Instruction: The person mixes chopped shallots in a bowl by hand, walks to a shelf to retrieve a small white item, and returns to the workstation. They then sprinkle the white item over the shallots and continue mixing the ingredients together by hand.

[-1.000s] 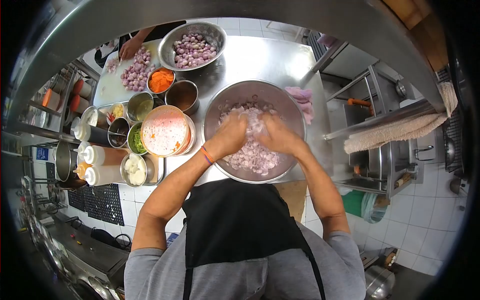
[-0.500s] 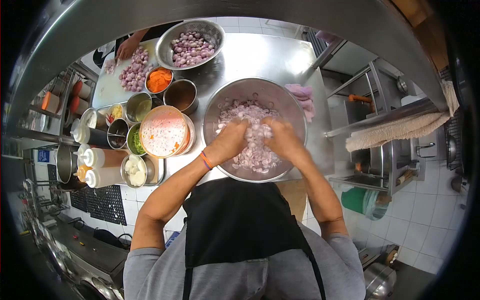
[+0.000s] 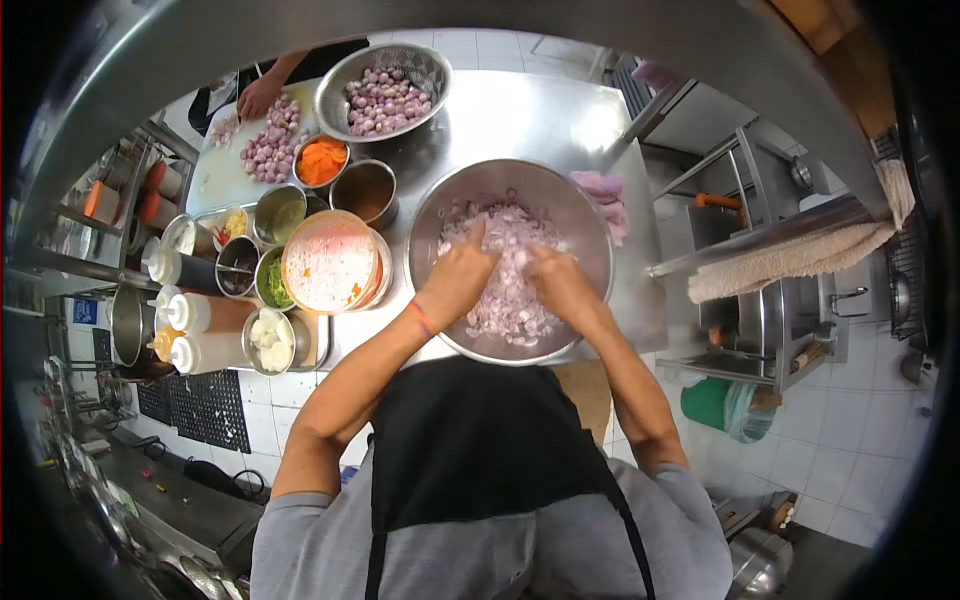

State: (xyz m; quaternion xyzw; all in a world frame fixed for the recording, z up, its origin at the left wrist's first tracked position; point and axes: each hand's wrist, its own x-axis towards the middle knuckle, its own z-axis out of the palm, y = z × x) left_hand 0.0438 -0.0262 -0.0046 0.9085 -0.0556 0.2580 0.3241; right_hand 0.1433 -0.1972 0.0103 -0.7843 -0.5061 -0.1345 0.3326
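Sliced shallots (image 3: 512, 310) fill the bottom of a large steel mixing bowl (image 3: 430, 215) in front of me. My left hand (image 3: 460, 278) is inside the bowl on the left, one finger pointing away from me. Its other fingers curl down against the slices. Opposite it, my right hand (image 3: 562, 282) is closed, fingertips bent into the shallots. A gap full of slices lies between the two hands. The undersides of both hands are hidden, so the amount gripped does not show.
Left of the bowl stand a lidded tub (image 3: 330, 262), a tin of orange slices (image 3: 321, 160), and squeeze bottles (image 3: 205, 313). A colander of whole shallots (image 3: 385, 102) sits behind. Another person's hand (image 3: 260, 97) works at a cutting board (image 3: 215, 180). A pink cloth (image 3: 602, 200) lies right.
My hands have moved slightly apart and the slices between them have settled from a blur. One left finger now sticks out. The bowl stays in place.
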